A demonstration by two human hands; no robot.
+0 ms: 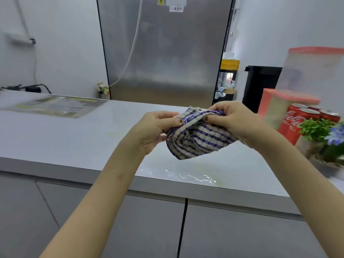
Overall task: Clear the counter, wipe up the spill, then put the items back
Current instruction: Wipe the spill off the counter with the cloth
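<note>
The spill [188,175] glistens on the desk [78,135] at its near edge, directly below the striped cloth [197,138]. You hold that cloth bunched above it, your left hand [156,127] and right hand [230,120] each with a pinching grip on its upper hem. Both hands hang equally near; the spill's long axis runs along the desk edge.

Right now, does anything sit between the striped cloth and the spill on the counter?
Nothing visible does. The left hand and right hand hold the striped cloth in the air above the spill at the front edge of the counter. The Coca-Cola cans and potted plant stand to the right, apart from the wet patch.
</note>
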